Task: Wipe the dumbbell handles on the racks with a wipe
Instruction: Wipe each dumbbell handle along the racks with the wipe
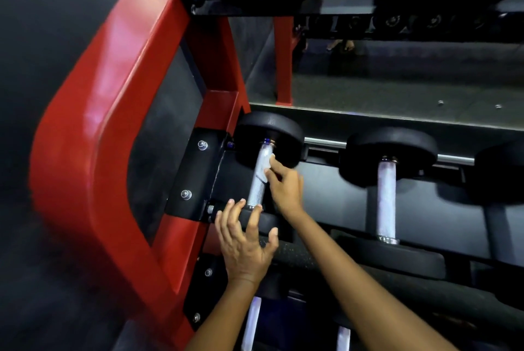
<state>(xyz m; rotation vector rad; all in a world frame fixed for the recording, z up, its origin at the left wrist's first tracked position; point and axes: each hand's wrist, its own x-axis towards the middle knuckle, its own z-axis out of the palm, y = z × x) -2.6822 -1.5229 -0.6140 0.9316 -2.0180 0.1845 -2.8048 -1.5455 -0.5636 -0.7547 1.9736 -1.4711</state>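
My right hand pinches the wipe against the handle of the dumbbell at the rack's left end; my left hand, fingers spread wide, rests on its near head.

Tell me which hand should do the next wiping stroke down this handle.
Right. The right hand already presses the wipe against the upper part of the handle, so it can likely slide toward the near end. The left hand lies spread on the dumbbell's near head, holding no wipe.

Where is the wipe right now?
The wipe lies on the leftmost dumbbell handle, near its far end, pressed by the right hand, beside the red rack frame.
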